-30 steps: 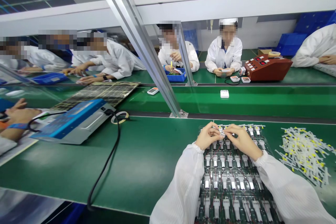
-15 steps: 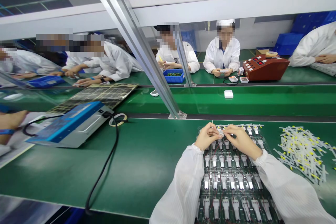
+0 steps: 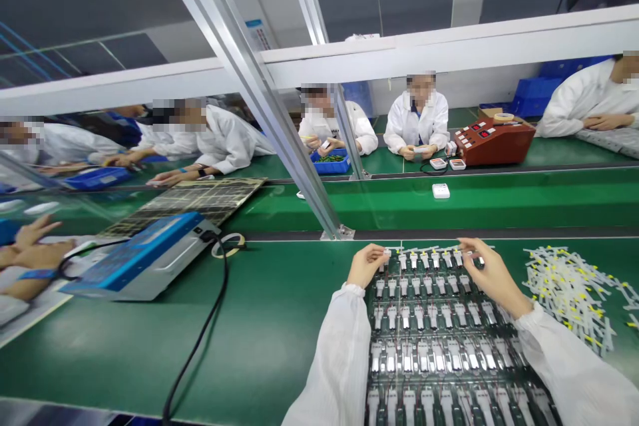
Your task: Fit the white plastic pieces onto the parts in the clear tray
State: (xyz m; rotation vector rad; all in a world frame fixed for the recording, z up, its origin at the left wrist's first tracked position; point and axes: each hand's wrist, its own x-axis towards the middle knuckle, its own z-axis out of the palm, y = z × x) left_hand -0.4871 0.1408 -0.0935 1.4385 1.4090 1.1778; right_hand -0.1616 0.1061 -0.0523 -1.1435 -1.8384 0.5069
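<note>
A clear plastic tray (image 3: 399, 376) lies before me, filled with rows of small white and silver parts with thin dark-red wires. At its far left corner is my left hand (image 3: 366, 267), thumb and fingertips pinched together on or beside a part; what they grip is too small to make out. My right hand (image 3: 488, 274) is over the far right of the tray, its index finger stretched out and the thumb apart from it. Between the hands runs the far row of white parts (image 3: 424, 259). White sleeves cover both forearms.
Right of the tray lies a pile of translucent strips with yellow ends (image 3: 569, 286). On the left are a blue-and-grey instrument (image 3: 150, 259), its black cable (image 3: 200, 339) and a tape roll (image 3: 228, 246). Beyond a metal post (image 3: 279, 126), several co-workers in white sit across the green conveyor (image 3: 379, 213).
My hands were together at the tray's far row; now they are apart, the left at the far left corner and the right further right. The view has tilted upward. The white device shifted slightly.
</note>
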